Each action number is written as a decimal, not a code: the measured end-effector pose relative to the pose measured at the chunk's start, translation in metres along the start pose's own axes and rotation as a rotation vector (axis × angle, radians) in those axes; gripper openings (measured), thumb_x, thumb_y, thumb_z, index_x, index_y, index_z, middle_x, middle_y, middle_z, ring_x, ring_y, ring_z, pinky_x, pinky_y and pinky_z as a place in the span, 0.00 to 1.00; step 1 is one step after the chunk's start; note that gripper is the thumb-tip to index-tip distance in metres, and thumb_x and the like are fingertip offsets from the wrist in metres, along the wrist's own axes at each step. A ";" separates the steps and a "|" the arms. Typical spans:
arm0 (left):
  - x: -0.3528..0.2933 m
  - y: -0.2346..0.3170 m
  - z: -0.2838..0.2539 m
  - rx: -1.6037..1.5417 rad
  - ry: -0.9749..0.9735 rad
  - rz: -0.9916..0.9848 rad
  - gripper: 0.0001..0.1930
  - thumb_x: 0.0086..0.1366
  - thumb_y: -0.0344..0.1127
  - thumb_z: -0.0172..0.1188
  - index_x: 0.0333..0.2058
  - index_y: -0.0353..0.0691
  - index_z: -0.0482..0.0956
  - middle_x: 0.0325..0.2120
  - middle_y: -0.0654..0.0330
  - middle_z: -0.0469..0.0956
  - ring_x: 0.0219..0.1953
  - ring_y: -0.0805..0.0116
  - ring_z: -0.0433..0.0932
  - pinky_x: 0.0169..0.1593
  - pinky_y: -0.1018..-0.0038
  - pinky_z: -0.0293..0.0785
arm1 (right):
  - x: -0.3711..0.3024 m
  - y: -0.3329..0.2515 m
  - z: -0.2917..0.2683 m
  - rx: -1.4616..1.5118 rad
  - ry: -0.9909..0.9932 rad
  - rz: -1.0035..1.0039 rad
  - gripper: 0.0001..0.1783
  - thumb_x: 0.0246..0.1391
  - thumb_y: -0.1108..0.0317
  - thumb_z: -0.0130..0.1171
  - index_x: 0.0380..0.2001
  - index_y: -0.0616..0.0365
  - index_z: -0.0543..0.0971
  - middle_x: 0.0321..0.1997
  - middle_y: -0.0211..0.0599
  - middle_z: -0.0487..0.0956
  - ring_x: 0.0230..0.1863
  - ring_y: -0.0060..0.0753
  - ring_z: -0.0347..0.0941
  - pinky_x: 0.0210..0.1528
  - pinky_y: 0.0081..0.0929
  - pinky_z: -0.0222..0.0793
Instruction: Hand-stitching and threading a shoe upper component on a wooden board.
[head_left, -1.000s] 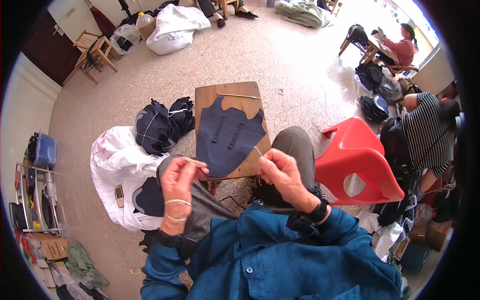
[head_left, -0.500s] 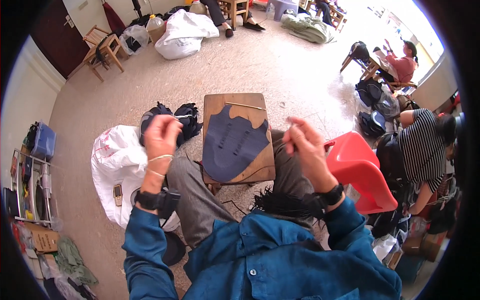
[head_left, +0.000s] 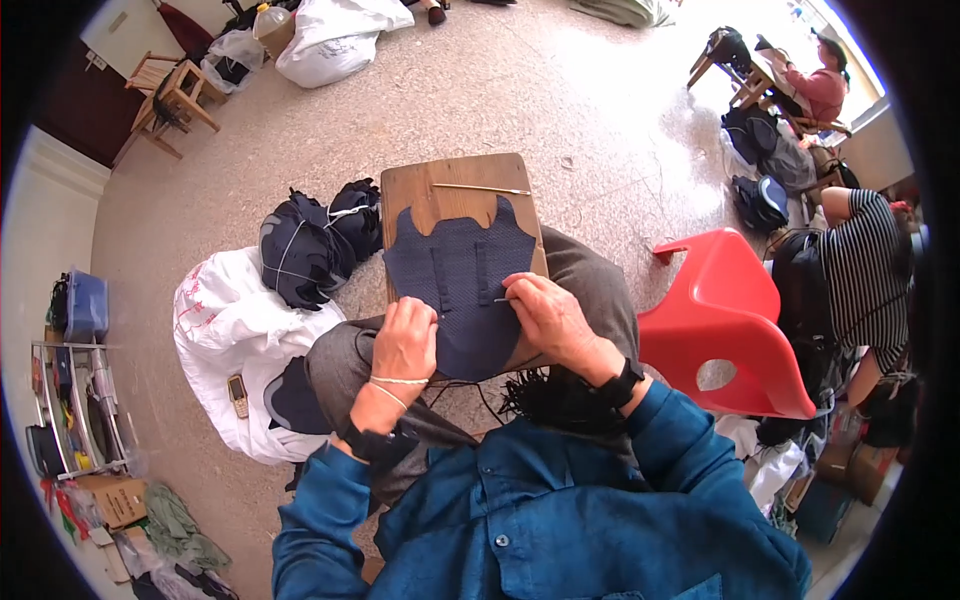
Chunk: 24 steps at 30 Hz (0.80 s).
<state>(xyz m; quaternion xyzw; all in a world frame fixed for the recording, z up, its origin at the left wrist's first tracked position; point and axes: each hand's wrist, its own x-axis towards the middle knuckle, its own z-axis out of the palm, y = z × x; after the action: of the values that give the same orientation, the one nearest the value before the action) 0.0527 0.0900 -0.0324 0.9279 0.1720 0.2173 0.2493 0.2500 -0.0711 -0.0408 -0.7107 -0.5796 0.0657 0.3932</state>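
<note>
Both hands work at the near half of the piece: left hand (head_left: 405,340) curled, thumb and finger pinched at its left side, but we can't tell whether they grip cloth or something tiny; right hand (head_left: 555,320) grasping a thin sliver near its right side. We note the wooden worktop (head_left: 405,187) sits between grey-trousered legs (head_left: 592,285), probably so both forearms come in evenly. On it lies the navy fabric piece (head_left: 465,265), stretching from short of the far edge down to the near edge, nearly spanning left to right; we judge it's laid flat so both faces of the middle stay supported and reachable. Slender rod (head_left: 480,188) lies crosswise by the far edge, toward the far right corner, likely parked clear of the cloth. Pale thin sliver (head_left: 502,300) pokes from the right fingertips, pinched short, we'd guess for fine control; type too small to tell. Piece itself: we log a broad, one-layer-looking shape, two horn-like points with a scoop between at the far end, rounded near end, fine textured weave, two darker parallel strips in the middle, no obvious creases.
</note>
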 end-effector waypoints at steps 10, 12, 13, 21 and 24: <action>0.002 0.018 0.007 -0.098 0.035 -0.095 0.05 0.60 0.23 0.63 0.34 0.35 0.76 0.32 0.50 0.76 0.38 0.48 0.77 0.44 0.60 0.74 | -0.012 -0.001 -0.002 0.037 -0.049 0.062 0.04 0.58 0.73 0.61 0.35 0.62 0.81 0.37 0.44 0.79 0.41 0.53 0.78 0.44 0.41 0.75; 0.008 0.020 0.018 -0.174 0.103 -0.075 0.05 0.61 0.24 0.63 0.34 0.35 0.77 0.30 0.53 0.77 0.34 0.51 0.78 0.42 0.62 0.73 | -0.012 -0.004 0.001 0.037 -0.067 0.145 0.05 0.57 0.72 0.62 0.36 0.62 0.82 0.36 0.44 0.79 0.41 0.54 0.78 0.43 0.41 0.75; 0.009 0.018 0.025 -0.178 0.105 -0.078 0.05 0.61 0.24 0.63 0.34 0.35 0.77 0.30 0.53 0.77 0.34 0.51 0.78 0.42 0.62 0.73 | -0.011 -0.007 0.003 0.030 -0.027 0.119 0.05 0.58 0.72 0.62 0.36 0.62 0.82 0.33 0.40 0.79 0.37 0.47 0.78 0.40 0.38 0.75; 0.009 0.013 0.054 -0.107 0.195 -0.039 0.05 0.62 0.26 0.64 0.35 0.40 0.76 0.28 0.59 0.75 0.32 0.58 0.75 0.40 0.64 0.67 | 0.026 -0.093 -0.090 1.187 0.076 0.696 0.08 0.70 0.68 0.58 0.44 0.61 0.79 0.29 0.25 0.75 0.27 0.13 0.67 0.25 0.13 0.62; 0.006 0.014 0.053 -0.095 0.199 -0.045 0.05 0.62 0.26 0.63 0.36 0.40 0.76 0.29 0.58 0.75 0.33 0.56 0.75 0.40 0.64 0.67 | 0.046 -0.103 -0.113 1.285 0.294 0.567 0.07 0.71 0.69 0.56 0.46 0.61 0.79 0.35 0.29 0.77 0.29 0.16 0.69 0.27 0.16 0.64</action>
<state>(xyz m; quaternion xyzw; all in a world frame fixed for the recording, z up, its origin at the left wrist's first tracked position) 0.0870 0.0611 -0.0646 0.8848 0.2064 0.3105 0.2796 0.2480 -0.0833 0.1185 -0.4634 -0.1601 0.3971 0.7759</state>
